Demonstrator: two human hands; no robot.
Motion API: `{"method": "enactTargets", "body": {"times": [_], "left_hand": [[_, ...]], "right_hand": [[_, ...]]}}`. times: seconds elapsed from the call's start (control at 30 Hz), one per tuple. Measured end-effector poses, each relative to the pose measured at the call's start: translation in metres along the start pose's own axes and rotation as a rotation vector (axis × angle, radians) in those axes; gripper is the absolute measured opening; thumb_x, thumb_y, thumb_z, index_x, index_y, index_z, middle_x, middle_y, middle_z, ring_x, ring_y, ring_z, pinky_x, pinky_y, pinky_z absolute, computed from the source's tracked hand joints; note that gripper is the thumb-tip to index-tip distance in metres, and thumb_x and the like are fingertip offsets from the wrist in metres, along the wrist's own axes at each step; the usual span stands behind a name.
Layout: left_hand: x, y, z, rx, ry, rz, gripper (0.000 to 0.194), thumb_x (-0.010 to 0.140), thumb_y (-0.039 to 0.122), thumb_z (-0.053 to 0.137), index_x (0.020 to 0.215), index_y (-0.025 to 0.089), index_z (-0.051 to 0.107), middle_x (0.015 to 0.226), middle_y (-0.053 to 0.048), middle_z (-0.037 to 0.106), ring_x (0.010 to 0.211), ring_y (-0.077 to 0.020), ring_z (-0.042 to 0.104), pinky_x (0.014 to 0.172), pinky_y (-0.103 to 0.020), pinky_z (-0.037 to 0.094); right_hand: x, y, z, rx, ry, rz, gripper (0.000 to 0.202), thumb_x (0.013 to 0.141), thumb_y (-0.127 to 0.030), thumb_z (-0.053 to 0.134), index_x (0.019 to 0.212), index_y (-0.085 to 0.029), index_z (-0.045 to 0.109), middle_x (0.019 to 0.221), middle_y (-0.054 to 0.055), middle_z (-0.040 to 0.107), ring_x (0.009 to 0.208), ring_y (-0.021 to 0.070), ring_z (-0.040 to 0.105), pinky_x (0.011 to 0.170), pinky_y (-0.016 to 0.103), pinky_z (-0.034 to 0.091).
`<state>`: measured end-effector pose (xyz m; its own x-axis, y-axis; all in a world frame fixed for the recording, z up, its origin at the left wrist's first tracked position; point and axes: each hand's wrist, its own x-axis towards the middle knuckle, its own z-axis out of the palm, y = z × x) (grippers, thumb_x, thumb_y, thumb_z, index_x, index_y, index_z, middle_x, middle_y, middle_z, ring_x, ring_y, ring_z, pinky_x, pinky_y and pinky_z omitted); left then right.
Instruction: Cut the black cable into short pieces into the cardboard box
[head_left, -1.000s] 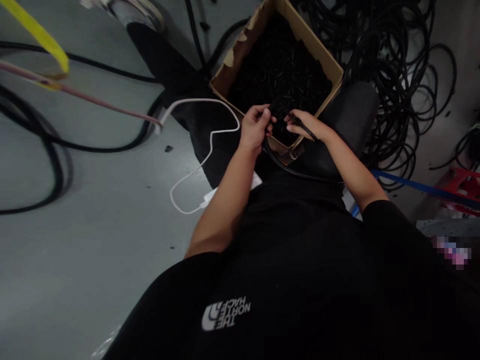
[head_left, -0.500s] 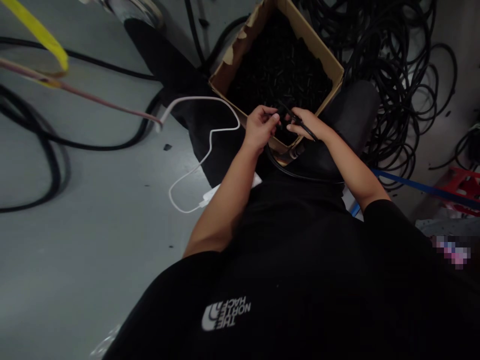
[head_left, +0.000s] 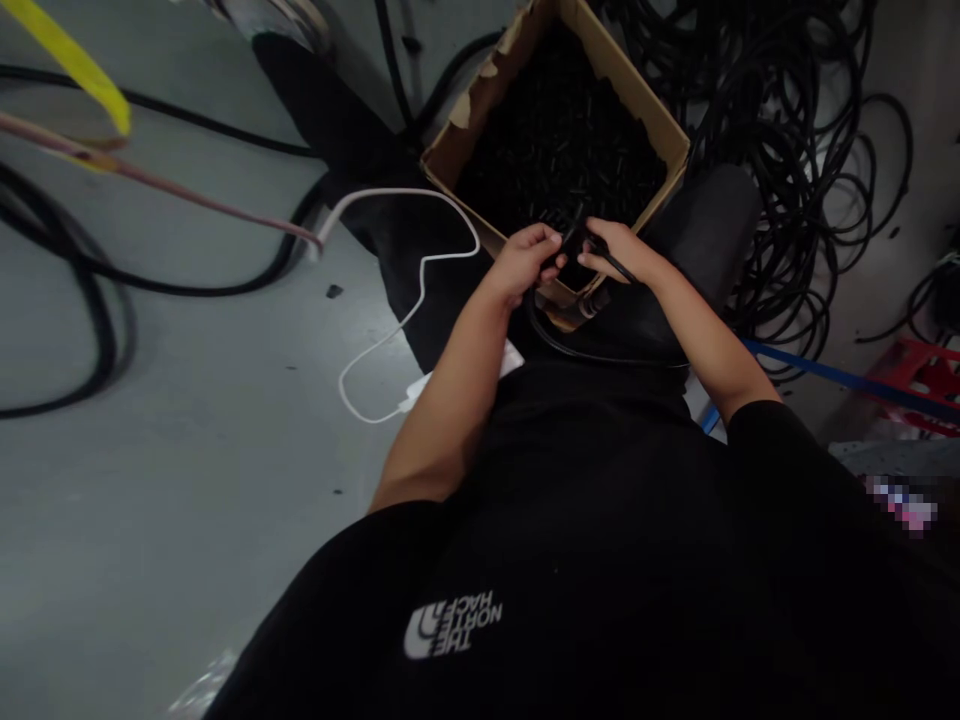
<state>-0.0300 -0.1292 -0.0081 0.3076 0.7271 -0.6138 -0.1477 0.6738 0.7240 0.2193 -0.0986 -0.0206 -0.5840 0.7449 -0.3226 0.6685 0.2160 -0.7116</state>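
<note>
Over the near corner of a cardboard box, my two hands work close together. My left hand is closed, its thumb and fingers pinching a black cable that loops down below it and off across my lap. Just to its right, my right hand is closed around a dark length of the cable, which crosses its fingers. A short black piece sticks up between the hands; its exact shape is too dark to make out. Many small black pieces fill the box.
Tangled black cables lie in a heap to the right. More thick cable curves over the grey floor at left. A white cord runs to a white device by my left forearm. A red plastic object stands far right.
The black piece between my hands has turned to point more upward. My left hand has shifted slightly down, its fingers repositioned; my right hand stays nearly in place.
</note>
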Motion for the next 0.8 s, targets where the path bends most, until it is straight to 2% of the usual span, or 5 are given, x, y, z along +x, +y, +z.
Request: {"method": "enactTargets", "body": {"times": [0.17, 0.3, 0.5, 0.67, 0.8], "left_hand": [[-0.001, 0.006, -0.008, -0.152, -0.100, -0.128, 0.032, 0.114, 0.036, 0.089, 0.098, 0.021, 0.065, 0.069, 0.008, 0.049, 0.045, -0.0039, 0.030, 0.043, -0.015, 0.021], [0.000, 0.007, -0.012, -0.161, -0.113, -0.134, 0.036, 0.114, 0.041, 0.091, 0.097, 0.021, 0.066, 0.069, 0.009, 0.045, 0.045, -0.0037, 0.026, 0.042, -0.017, 0.020], [0.015, -0.020, -0.005, 0.060, 0.083, 0.116, 0.054, 0.109, 0.041, 0.105, 0.100, 0.026, 0.054, 0.074, 0.007, 0.058, 0.055, -0.0090, 0.053, 0.055, -0.019, 0.036], [0.040, -0.050, -0.013, 0.212, 0.250, 0.374, 0.068, 0.101, 0.071, 0.110, 0.109, 0.028, 0.059, 0.081, 0.006, 0.059, 0.069, -0.0161, 0.067, 0.067, -0.026, 0.052], [0.042, -0.052, -0.018, 0.321, 0.338, 0.476, 0.071, 0.099, 0.083, 0.106, 0.108, 0.028, 0.062, 0.089, 0.001, 0.065, 0.087, -0.0243, 0.078, 0.084, -0.036, 0.068]], "right_hand": [[0.001, -0.005, -0.005, 0.008, 0.012, -0.032, 0.032, 0.106, -0.032, 0.069, 0.130, -0.014, 0.077, 0.112, 0.009, 0.082, 0.107, 0.0298, 0.077, 0.110, 0.048, 0.066], [-0.001, -0.005, -0.005, 0.000, 0.010, -0.032, 0.037, 0.108, -0.033, 0.068, 0.137, -0.012, 0.079, 0.111, 0.008, 0.081, 0.106, 0.0292, 0.077, 0.107, 0.046, 0.065], [0.004, 0.001, -0.002, -0.047, -0.019, 0.026, 0.035, 0.110, -0.032, 0.072, 0.139, -0.012, 0.080, 0.121, 0.014, 0.086, 0.112, 0.0321, 0.079, 0.111, 0.049, 0.067], [0.003, -0.016, -0.011, -0.083, 0.002, 0.132, 0.039, 0.108, -0.032, 0.074, 0.139, -0.010, 0.085, 0.120, 0.015, 0.090, 0.113, 0.0341, 0.083, 0.117, 0.051, 0.067], [0.001, -0.028, -0.012, -0.092, 0.015, 0.169, 0.046, 0.109, -0.037, 0.077, 0.144, -0.009, 0.085, 0.123, 0.017, 0.092, 0.120, 0.0373, 0.086, 0.121, 0.053, 0.068]]}}
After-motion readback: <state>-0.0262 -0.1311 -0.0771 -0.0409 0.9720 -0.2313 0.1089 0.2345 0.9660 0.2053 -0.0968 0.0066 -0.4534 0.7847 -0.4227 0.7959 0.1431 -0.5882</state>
